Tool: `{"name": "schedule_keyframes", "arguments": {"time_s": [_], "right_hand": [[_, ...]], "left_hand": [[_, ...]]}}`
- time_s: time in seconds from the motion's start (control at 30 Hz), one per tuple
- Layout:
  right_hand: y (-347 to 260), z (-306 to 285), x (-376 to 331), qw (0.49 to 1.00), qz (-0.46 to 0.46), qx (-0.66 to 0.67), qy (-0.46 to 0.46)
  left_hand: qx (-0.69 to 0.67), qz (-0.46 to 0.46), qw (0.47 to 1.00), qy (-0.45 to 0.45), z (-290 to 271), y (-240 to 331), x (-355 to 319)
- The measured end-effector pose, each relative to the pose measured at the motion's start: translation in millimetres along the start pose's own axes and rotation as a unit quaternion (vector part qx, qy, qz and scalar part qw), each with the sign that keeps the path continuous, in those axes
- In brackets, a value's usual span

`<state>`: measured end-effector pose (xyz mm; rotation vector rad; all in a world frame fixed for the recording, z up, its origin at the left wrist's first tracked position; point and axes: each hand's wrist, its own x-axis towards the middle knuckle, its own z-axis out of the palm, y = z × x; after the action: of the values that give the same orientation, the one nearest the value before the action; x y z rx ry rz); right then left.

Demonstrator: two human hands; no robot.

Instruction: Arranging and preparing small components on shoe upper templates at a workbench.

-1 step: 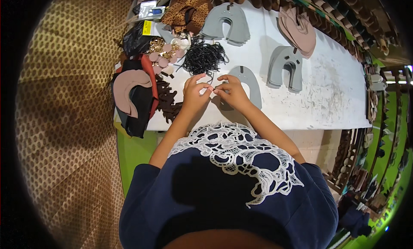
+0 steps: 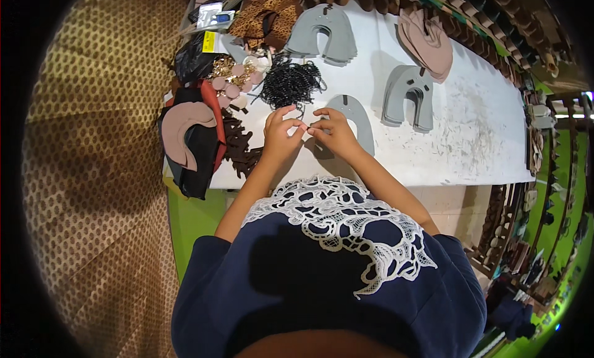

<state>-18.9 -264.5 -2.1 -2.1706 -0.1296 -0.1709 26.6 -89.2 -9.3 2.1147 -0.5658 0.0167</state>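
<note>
My left hand (image 2: 284, 133) and my right hand (image 2: 335, 133) meet over the near part of the white-covered table. Thumb and forefinger of each are pinched together, almost fingertip to fingertip. Between them is something small and dark, too small to name. Just beyond lies a tangled heap of black beaded-looking cords (image 2: 289, 80); a dark strand comes down from it toward my fingers. A grey U-shaped piece (image 2: 362, 128) with a small dark tab at its top lies flat beside my right hand and partly under it. Dark brown strips (image 2: 238, 141) are piled left of my left hand.
Stacks of grey U-shaped pieces (image 2: 339, 33) and pink pieces (image 2: 429, 46) lie farther off. At left are a pink curved piece (image 2: 178, 135) on black material, pink discs (image 2: 232, 90) and leopard-print material (image 2: 266, 15). Shoe-filled racks (image 2: 495, 234) line the right side.
The table and its things sit very slightly farther left in the view. My hands keep the same pinch and place.
</note>
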Motion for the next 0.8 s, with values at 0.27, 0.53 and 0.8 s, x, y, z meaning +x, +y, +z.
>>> {"name": "schedule_keyframes", "arguments": {"time_s": [0.27, 0.53, 0.8], "right_hand": [[21.2, -35.0, -15.6, 0.996, 0.013, -0.034, 0.078], [38.7, -55.5, -30.8, 0.998, 0.021, -0.044, 0.046], [43.5, -69.2, -37.3, 0.996, 0.023, -0.057, 0.058]], "left_hand": [[0.032, 0.021, 0.999, 0.015, 31.9, 31.4, 10.3], [0.085, 0.044, 0.995, 0.001, 61.7, 45.1, 8.0], [0.075, 0.009, 0.997, -0.007, 81.6, 48.3, 5.9]]}}
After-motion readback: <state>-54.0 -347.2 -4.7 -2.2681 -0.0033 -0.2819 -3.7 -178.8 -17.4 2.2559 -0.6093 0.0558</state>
